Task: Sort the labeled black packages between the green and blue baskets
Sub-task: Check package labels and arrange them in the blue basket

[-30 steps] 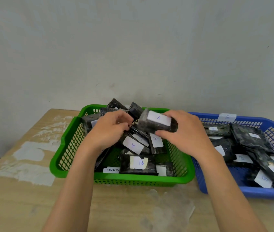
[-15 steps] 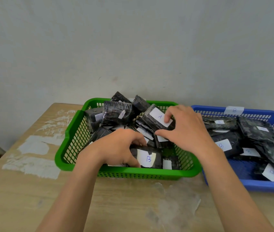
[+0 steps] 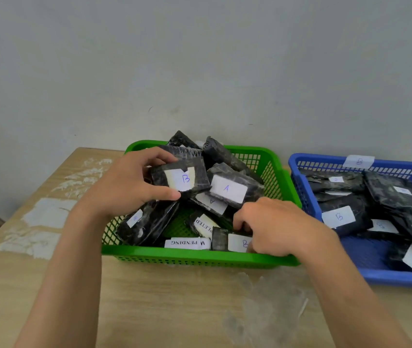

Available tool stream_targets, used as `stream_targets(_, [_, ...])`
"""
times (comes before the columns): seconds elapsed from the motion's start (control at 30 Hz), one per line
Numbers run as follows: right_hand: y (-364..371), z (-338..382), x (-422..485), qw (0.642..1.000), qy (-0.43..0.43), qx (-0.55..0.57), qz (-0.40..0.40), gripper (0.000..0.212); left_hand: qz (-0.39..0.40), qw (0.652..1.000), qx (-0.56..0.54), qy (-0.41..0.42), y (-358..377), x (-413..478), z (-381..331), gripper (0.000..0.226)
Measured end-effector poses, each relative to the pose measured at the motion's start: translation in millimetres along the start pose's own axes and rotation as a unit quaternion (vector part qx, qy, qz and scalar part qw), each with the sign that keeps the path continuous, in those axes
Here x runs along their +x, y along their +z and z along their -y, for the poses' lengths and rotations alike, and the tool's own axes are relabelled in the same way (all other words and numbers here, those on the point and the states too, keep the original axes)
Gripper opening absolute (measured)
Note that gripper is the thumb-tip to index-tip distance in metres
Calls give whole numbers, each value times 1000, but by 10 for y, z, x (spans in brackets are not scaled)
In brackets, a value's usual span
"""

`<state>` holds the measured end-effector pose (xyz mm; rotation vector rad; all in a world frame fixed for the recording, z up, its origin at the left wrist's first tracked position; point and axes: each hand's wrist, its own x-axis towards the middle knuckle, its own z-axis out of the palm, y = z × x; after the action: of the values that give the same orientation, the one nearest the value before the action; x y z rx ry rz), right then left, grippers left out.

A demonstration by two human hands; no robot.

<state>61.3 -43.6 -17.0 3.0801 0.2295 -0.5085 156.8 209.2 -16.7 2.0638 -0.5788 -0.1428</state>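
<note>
Left hand (image 3: 122,187) pinches B package (image 3: 182,178) lengthwise left-right; right hand (image 3: 280,227) fingers (image 3: 240,218) curled, grip unclear.

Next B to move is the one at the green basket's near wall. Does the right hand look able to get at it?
Probably yes: the right hand curls down right at that package, and nothing else covers it.

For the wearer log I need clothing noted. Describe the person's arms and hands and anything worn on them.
Nothing worn shows. The left forearm and right forearm are bare from the bottom edge of the picture up to the wrists, with no sleeve in view. The left hand and right hand have no glove, and no ring, watch, bracelet or marking can be seen on them.
</note>
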Motion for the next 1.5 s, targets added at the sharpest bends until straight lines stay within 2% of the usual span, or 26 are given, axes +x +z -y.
stream_targets(0.07, [50, -2, 50, 1000, 0, -12, 6, 35, 5, 1000, 2, -2, 13, 5, -1, 55])
stream_targets(0.2, [-3, -112, 39, 997, -18, 76, 26, 38, 8, 1000, -4, 1, 45, 15, -16, 55])
stream_targets(0.43, [-273, -334, -208, 966, -74, 236, -79, 18, 14, 999, -43, 25, 149, 35, -62, 52])
stream_targets(0.5, [-379, -500, -383, 947, -73, 284, -131, 20, 0, 998, -50, 35, 221, 41, -118, 55])
stream_targets(0.63, [-505, -1003, -831, 877, -13, 355, -323, 29, -28, 995, -75, 63, 497, 45, -316, 63])
stream_targets(0.7, [-484, -1298, -1048, 853, 20, 376, -362, 30, -29, 992, -97, 74, 686, 21, -420, 64])
stream_targets(0.73, [-447, -1427, -1139, 857, 37, 368, -359, 32, -26, 991, -102, 79, 773, 12, -469, 65])
stream_targets(0.8, [-329, -1643, -1290, 890, 72, 324, -313, 31, -18, 991, -97, 93, 940, 21, -574, 64])
stream_targets(0.93, [-35, -1868, -1373, 961, 100, 230, -117, 24, -9, 989, -99, 107, 1295, 137, -868, 56])
stream_targets(1.03, [132, -1898, -1236, 971, 91, 217, -35, 22, 7, 988, -105, 116, 1646, 263, -1148, 54])
stream_targets(1.13, [225, -1928, -1095, 968, 85, 234, -39, 21, 41, 989, -57, 128, 2021, 391, -1377, 53])
stream_targets(1.27, [219, -2133, -1218, 958, 96, 261, -67, 19, 99, 984, 75, 126, 2386, 539, -1586, 55])
stream_targets(1.43, [153, -2453, -1576, 909, 119, 334, -217, 20, 222, 951, 191, 96, 2647, 638, -1657, 59])
stream_targets(1.5, [167, -2500, -1633, 898, 126, 352, -233, 23, 245, 937, 233, 90, 2733, 630, -1653, 58])
